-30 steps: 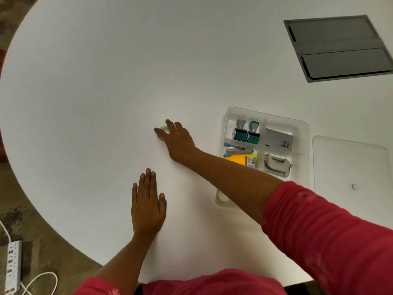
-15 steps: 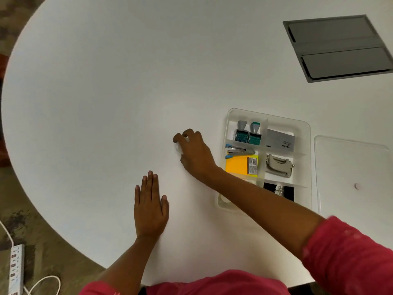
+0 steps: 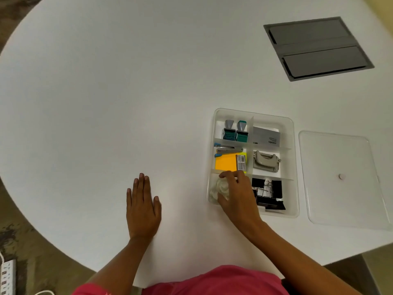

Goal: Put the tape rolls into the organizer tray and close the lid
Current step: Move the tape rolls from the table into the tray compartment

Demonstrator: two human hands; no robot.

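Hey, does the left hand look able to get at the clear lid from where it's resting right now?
Probably not easily. The left hand lies flat on the table, while the lid sits on the far right, beyond the organizer tray. The right hand and forearm cross that path.

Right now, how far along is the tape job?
Done: one clear roll seems to sit in the tray's near-left compartment. In hand: the right hand sets another roll there; the left hand rests flat. Left: the lid lies beside the tray, not on.
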